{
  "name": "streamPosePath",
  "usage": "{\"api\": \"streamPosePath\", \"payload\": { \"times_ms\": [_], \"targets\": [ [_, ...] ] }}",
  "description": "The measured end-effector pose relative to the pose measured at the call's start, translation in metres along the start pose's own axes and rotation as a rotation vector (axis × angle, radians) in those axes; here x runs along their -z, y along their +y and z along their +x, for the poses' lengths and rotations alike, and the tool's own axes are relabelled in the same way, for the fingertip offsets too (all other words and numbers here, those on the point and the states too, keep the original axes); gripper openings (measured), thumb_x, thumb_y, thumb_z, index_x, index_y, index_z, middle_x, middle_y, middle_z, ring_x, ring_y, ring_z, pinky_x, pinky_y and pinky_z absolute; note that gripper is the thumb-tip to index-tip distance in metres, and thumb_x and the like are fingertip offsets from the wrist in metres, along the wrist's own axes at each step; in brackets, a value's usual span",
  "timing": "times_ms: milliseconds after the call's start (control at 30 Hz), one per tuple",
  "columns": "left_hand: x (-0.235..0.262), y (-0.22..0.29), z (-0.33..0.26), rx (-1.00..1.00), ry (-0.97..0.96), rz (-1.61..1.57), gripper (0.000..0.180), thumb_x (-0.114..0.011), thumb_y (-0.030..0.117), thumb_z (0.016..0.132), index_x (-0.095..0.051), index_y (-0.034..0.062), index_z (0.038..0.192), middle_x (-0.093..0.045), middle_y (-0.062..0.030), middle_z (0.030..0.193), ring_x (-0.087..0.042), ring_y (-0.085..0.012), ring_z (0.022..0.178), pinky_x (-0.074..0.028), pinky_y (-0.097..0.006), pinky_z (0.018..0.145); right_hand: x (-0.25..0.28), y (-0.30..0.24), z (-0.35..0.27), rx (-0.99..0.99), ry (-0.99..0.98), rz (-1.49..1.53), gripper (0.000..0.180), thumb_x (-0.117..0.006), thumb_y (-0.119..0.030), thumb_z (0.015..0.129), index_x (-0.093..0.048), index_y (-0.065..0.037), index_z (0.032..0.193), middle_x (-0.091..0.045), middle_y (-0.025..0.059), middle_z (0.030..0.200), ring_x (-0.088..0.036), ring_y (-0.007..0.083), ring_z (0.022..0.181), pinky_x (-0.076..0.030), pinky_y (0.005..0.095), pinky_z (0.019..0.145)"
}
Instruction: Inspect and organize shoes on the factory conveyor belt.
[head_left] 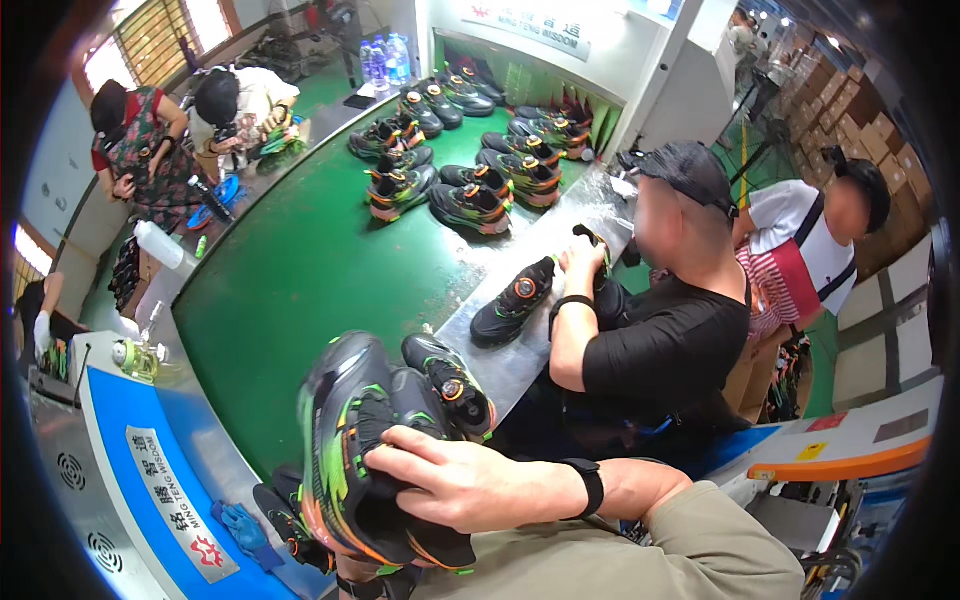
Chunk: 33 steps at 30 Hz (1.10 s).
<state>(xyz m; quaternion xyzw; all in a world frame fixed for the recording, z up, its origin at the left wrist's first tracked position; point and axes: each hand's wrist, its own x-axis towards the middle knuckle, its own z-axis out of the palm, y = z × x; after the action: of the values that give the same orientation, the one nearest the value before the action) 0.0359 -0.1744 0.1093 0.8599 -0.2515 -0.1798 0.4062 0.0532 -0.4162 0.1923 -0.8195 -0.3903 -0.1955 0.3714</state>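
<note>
A black sneaker with green and orange trim is held upright in the near foreground, toe pointing away from me. My right hand is closed around its collar and tongue, fingers bent over the laces. A second black sneaker is right beside it, partly covered by the hand and the first shoe. Farther right, another sneaker with a round orange dial lies on the metal edge. Low at the left, a dark shoe shows in part. Of my left arm only a bit of wrist appears below the shoes; its fingers are hidden.
Several sneakers stand at the far end of the green belt. At my right a co-worker in black handles a shoe beside another sneaker. A blue glove lies on the left ledge. Water bottles stand at the back.
</note>
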Motion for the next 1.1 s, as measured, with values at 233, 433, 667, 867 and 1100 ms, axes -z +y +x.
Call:
{"api": "streamPosePath", "payload": {
  "times_ms": [233,433,667,867,1100],
  "targets": [
    [-0.027,0.040,0.036,-0.036,-0.004,0.343,0.063,-0.048,0.048,0.098,-0.044,0.0097,0.148,-0.050,-0.0102,0.148,-0.048,-0.0299,0.135,-0.035,-0.047,0.115,0.011,0.015,-0.007,0.007,0.008,0.042,0.024,-0.066,-0.018,0.068,-0.065,0.001,0.083,-0.048,0.0251,0.127,-0.051,0.0429,0.119,-0.055,0.0419,0.093],
    [0.007,-0.002,0.024,-0.111,0.033,0.649,0.061,-0.047,0.048,0.098,-0.046,0.0101,0.147,-0.051,-0.0090,0.147,-0.049,-0.0292,0.134,-0.035,-0.047,0.114,0.013,0.027,-0.022,-0.090,-0.023,-0.028,0.023,-0.066,-0.019,0.070,-0.066,0.001,0.081,-0.041,0.0297,0.142,-0.050,0.0442,0.123,-0.051,0.0448,0.098],
    [0.012,-0.005,0.028,-0.214,0.165,1.012,0.059,-0.046,0.048,0.099,-0.049,0.0106,0.145,-0.052,-0.0076,0.146,-0.050,-0.0284,0.133,-0.036,-0.046,0.113,0.010,0.019,-0.023,-0.197,-0.001,-0.092,0.025,-0.066,-0.020,0.071,-0.070,-0.002,0.088,-0.039,0.0270,0.148,-0.054,0.0414,0.117,-0.050,0.0454,0.092],
    [0.022,0.022,0.044,-0.295,0.264,0.945,0.062,-0.050,0.049,0.097,-0.046,0.0123,0.147,-0.049,-0.0066,0.149,-0.047,-0.0267,0.136,-0.034,-0.047,0.113,0.003,0.014,-0.019,-0.319,-0.028,-0.189,0.032,-0.066,-0.019,0.073,-0.072,-0.005,0.101,-0.038,0.0248,0.151,-0.056,0.0388,0.115,-0.052,0.0432,0.088],
    [0.026,0.021,0.044,-0.249,0.163,0.787,0.070,-0.055,0.048,0.092,-0.042,0.0112,0.150,-0.046,-0.0101,0.152,-0.041,-0.0294,0.141,-0.032,-0.049,0.115,-0.003,0.009,-0.015,-0.301,0.039,-0.240,0.025,-0.065,-0.018,0.078,-0.073,-0.007,0.098,-0.036,0.0203,0.153,-0.057,0.0378,0.110,-0.054,0.0412,0.083]
  ]
}}
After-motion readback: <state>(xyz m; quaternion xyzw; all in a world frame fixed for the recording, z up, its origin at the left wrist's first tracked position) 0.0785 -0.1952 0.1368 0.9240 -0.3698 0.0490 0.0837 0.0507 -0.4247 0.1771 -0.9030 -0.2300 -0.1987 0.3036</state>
